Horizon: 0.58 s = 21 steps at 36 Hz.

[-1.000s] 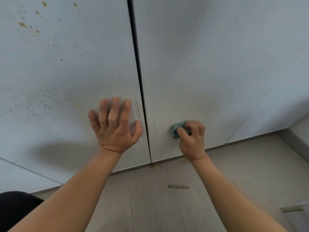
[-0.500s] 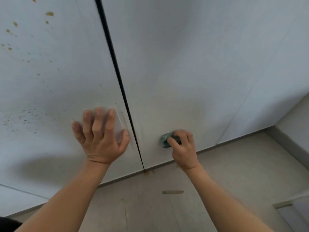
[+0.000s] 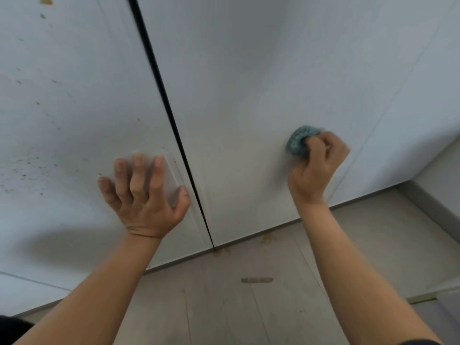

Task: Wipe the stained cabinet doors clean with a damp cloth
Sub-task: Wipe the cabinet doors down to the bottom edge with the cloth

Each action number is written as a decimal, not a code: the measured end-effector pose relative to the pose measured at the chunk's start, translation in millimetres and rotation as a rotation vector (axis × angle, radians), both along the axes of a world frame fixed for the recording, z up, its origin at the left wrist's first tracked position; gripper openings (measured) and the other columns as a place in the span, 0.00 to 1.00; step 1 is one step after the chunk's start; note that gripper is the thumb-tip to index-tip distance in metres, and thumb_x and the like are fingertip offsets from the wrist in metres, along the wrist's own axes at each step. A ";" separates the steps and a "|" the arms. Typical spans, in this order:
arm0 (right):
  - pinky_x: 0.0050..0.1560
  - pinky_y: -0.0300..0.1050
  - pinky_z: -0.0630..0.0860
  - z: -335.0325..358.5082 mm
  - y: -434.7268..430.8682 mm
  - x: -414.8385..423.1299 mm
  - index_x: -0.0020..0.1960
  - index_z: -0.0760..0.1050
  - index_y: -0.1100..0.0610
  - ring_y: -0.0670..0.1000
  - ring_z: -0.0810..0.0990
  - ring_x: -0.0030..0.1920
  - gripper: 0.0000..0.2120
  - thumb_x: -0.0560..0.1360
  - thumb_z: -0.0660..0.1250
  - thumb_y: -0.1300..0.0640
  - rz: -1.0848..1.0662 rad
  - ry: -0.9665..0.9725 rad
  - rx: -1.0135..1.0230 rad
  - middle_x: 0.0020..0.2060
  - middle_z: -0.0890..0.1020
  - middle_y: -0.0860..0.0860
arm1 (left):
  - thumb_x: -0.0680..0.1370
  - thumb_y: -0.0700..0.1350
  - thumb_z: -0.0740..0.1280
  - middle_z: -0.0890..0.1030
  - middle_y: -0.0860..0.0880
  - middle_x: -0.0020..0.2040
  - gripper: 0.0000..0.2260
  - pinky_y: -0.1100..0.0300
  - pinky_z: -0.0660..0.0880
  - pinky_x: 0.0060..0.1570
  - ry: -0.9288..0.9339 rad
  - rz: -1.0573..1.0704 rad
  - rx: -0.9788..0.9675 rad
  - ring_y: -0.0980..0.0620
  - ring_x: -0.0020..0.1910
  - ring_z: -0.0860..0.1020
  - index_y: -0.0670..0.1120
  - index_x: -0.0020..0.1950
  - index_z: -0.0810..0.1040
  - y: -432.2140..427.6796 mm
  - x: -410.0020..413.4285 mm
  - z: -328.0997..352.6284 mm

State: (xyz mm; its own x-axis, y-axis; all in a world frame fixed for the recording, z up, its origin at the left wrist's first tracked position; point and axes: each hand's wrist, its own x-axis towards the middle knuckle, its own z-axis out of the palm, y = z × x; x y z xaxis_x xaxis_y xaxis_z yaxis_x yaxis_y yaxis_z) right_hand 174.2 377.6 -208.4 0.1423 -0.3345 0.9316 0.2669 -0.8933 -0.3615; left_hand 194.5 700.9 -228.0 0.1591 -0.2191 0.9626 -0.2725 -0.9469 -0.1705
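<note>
Right hand (image 3: pixel 317 165) grip bunching teal cloth (image 3: pixel 300 140) on right door (image 3: pixel 261 95) — left hand (image 3: pixel 143 195) flat, spread

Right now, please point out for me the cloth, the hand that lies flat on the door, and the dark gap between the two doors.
teal cloth (image 3: pixel 298 140): head view, bunched part above the fingers.
left hand (image 3: pixel 144 202): head view, back of hand.
dark gap (image 3: pixel 171 118): head view, mid-length.

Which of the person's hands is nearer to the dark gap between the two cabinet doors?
Left. The left hand lies flat on the left door, its thumb just beside the gap. The right hand holds the cloth farther off.
</note>
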 end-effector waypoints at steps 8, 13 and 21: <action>0.50 0.55 0.73 -97.2 13.1 -19.9 0.53 0.73 0.57 0.60 0.69 0.53 0.16 0.73 0.59 0.75 0.077 0.292 -0.068 0.55 0.70 0.56 | 0.74 0.57 0.67 0.54 0.48 0.85 0.38 0.42 0.44 0.81 -0.007 -0.006 0.006 0.44 0.84 0.49 0.46 0.82 0.62 -1.2 -0.8 1.8; 0.52 0.47 0.68 -47.2 15.5 -7.6 0.51 0.74 0.57 0.59 0.70 0.52 0.15 0.74 0.58 0.75 0.053 0.128 -0.047 0.53 0.71 0.56 | 0.74 0.57 0.67 0.53 0.47 0.85 0.39 0.42 0.43 0.81 -0.012 0.011 0.006 0.44 0.84 0.49 0.46 0.83 0.62 -1.1 2.0 -1.2; 0.49 0.54 0.75 -137.4 21.2 -24.7 0.51 0.74 0.58 0.60 0.70 0.52 0.12 0.75 0.58 0.70 0.018 0.425 -0.086 0.54 0.72 0.58 | 0.76 0.58 0.66 0.53 0.48 0.85 0.38 0.42 0.43 0.81 0.014 0.019 0.000 0.44 0.84 0.48 0.47 0.83 0.61 -0.1 0.5 -0.3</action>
